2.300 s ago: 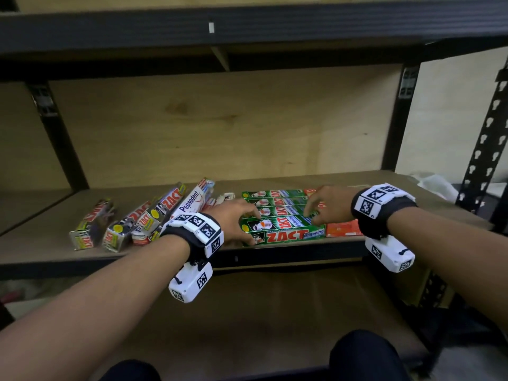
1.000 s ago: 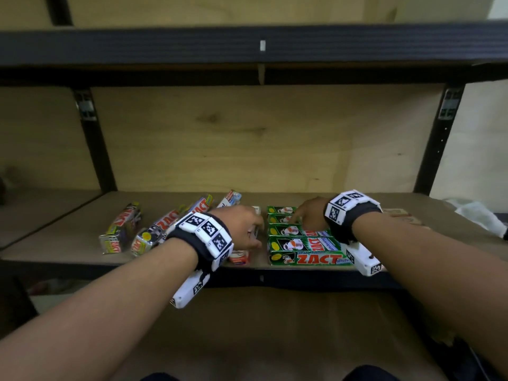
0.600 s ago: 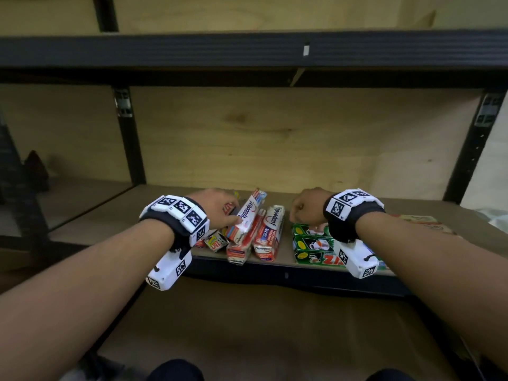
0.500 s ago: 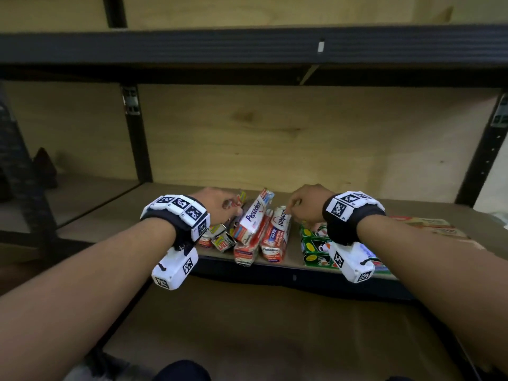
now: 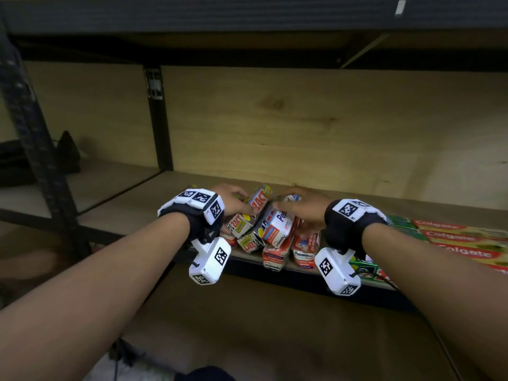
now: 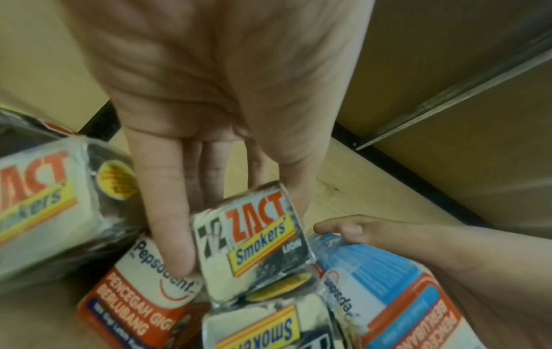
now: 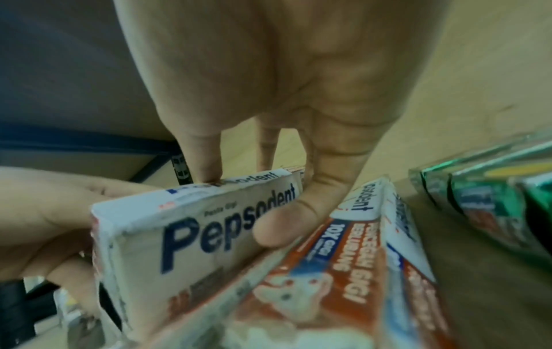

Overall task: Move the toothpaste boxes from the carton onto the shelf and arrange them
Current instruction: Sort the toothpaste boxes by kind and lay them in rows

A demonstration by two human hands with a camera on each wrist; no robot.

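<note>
On the wooden shelf [image 5: 143, 213] lies a loose pile of toothpaste boxes between my hands. My left hand [image 5: 239, 202] pinches a silver ZACT Smokers box [image 5: 258, 202] by its end; in the left wrist view this ZACT Smokers box [image 6: 254, 245] sits between the fingers of my left hand [image 6: 239, 224]. My right hand [image 5: 299, 207] grips a white Pepsodent box [image 5: 279, 224]; in the right wrist view its thumb [image 7: 280, 226] presses the printed face of that Pepsodent box [image 7: 185, 240]. More Pepsodent boxes [image 5: 305, 248] and ZACT Smokers boxes [image 5: 248, 243] lie below. No carton is in view.
Green ZACT boxes [image 5: 368, 268] lie flat under my right wrist, and Colgate boxes [image 5: 467, 243] lie in a row at the far right. A black upright post [image 5: 158, 119] stands behind on the left. Bare shelf board stretches left of the pile. A lower shelf board [image 5: 261, 325] is beneath.
Both hands left the green ZACT boxes and moved left to the loose pile. The boxes there have been pushed together, and each hand now holds one box.
</note>
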